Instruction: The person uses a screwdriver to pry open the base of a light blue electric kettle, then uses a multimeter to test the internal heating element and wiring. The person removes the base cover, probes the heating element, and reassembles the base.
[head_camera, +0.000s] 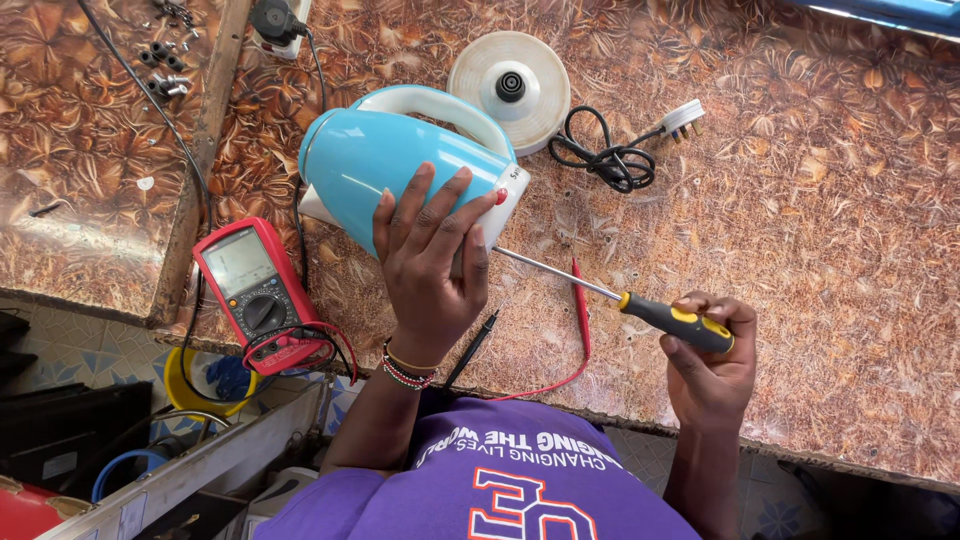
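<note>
On the worktop (820, 220) an electric kettle (385, 165) lies on its side under the left hand (432, 262), its base (509, 88) and coiled cord (612, 158) behind it, a multimeter (258, 295) to its left, and the screwdriver (625, 299) in the right hand (712, 365) reaching its underside from the right.

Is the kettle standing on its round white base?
No, the blue kettle lies on its side under the left hand, apart from the round base.
</note>
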